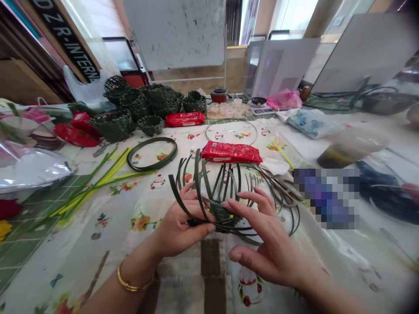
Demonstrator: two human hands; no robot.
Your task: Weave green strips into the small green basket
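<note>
Dark green strips form a partly woven basket [222,213], its loose ends standing up and curving outward. My left hand [186,218] grips the basket's near left edge, thumb in front and fingers behind the strips. On the other side, my right hand [265,235] has its fingers spread and thumb apart. Its index fingertip reaches the strips at the basket's middle; whether it presses on them I cannot tell. A small yellow bit shows among the woven strips. To the right of the basket lie scissors [290,192], partly behind loose strips.
Red packets [231,152] lie beyond the basket. A coil of dark green strip [152,155] and green and yellow strips [94,185] are at left. Finished woven baskets [150,102] stand piled at the back. Small clear cups [229,109] and a plastic container [347,146] are farther right.
</note>
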